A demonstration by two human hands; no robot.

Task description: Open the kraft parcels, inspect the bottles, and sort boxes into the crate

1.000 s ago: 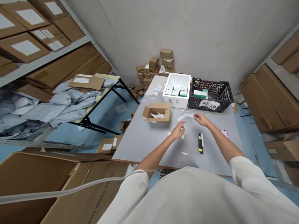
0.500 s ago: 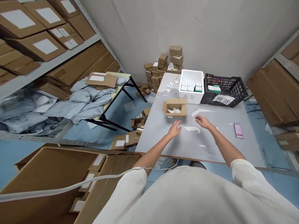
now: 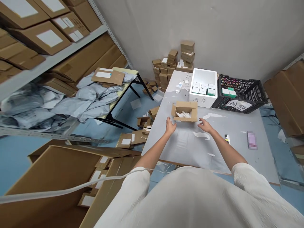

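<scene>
An opened cardboard box [image 3: 184, 119] with its flaps spread stands on the grey table [image 3: 180, 148], crumpled white packing [image 3: 184, 114] inside. My left hand [image 3: 170, 125] is just off the box's near left corner, fingers apart and holding nothing. On the other side, my right hand [image 3: 205, 125] is by the near right corner, its fingers also spread and empty. Whether a fingertip touches the cardboard on either side I cannot tell.
Behind the box are a white foam bin [image 3: 203, 101] with small white-and-green boxes and a black crate [image 3: 251, 95]. A cutter-like tool [image 3: 227, 138] and a pinkish blurred item [image 3: 252, 140] lie to the right. A white cable [image 3: 71, 192] crosses at lower left.
My left hand has moved left and my right hand nearer the box, so they now flank its front. The view has shifted slightly, and the cutter-like tool shows beside my right forearm.
</scene>
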